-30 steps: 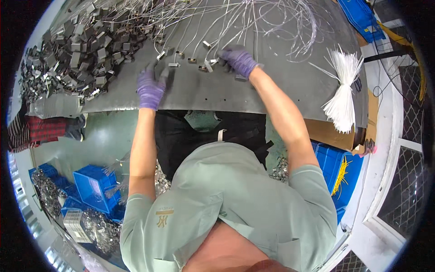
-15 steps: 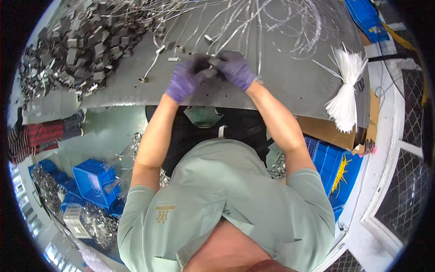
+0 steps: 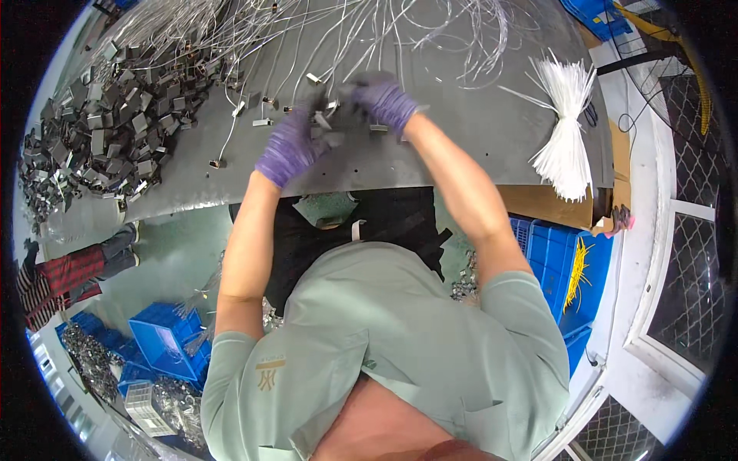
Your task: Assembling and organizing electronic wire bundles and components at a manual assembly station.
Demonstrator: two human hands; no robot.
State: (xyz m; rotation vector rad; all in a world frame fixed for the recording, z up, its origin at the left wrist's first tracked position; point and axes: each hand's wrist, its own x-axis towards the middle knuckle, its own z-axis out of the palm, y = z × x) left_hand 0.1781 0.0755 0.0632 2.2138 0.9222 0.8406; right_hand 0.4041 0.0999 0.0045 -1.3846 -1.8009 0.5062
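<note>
My left hand (image 3: 294,144), in a purple knit glove with dark fingertips, is low over the grey worktable (image 3: 453,146). Its thumb stands apart from the blurred fingers. A small pale connector piece (image 3: 321,120) shows in the gap between them; no firm grip on it is visible. To the right, my right hand (image 3: 382,101), gloved alike, is near the thin cables, its fingers smeared by motion. Whether it holds anything is hidden. Cable ends with small metal connectors, such as one connector (image 3: 263,123), lie left of my left hand.
Dark and silvery connector housings (image 3: 115,131) are heaped at left. Clear cables (image 3: 469,31) spread across the back. A tied bundle of white strips (image 3: 567,134) lies at right. Below are a blue crate (image 3: 165,338) at left and a blue bin (image 3: 550,257) at right.
My hands were together at the fingertips and are now apart. The left has drawn away to the left, the right to the right. The whole view has shifted somewhat.
</note>
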